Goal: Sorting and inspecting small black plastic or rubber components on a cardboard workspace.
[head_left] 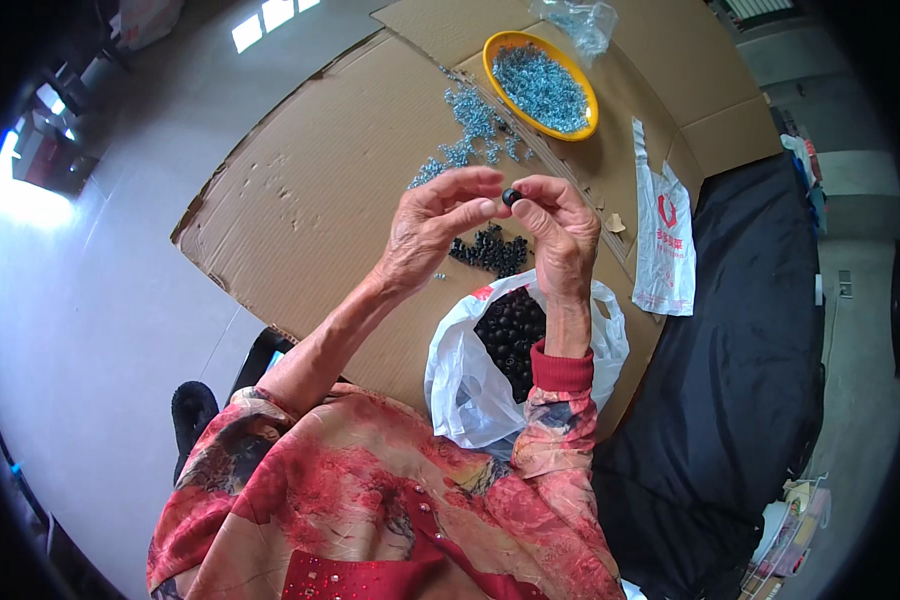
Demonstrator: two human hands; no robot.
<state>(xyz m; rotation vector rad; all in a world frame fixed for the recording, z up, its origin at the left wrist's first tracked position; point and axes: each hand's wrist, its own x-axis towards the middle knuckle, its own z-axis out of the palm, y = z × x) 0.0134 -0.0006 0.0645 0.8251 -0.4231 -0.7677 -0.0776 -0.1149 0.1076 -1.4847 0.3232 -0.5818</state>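
Note:
Between the thumb and fingers of my right hand (562,228) is a small round black knob (511,197). My left hand (425,225) comes up close to the knob from the left, thumb and fingertips drawn together; whatever lies in them is too small to make out. Just below the hands, a heap of small black parts (492,251) lies on the cardboard (310,170). Nearer to me, under my right wrist, a white plastic bag (457,385) stands open, holding many round black pieces (511,330) like the one in my fingers.
At the far side a yellow oval tray (592,118) holds small silvery metal pieces (540,88). More loose metal pieces (473,115) spread beside it. A flat white plastic bag (663,245) lies at right, near black fabric (740,330). A clear bag (582,25) sits beyond the tray.

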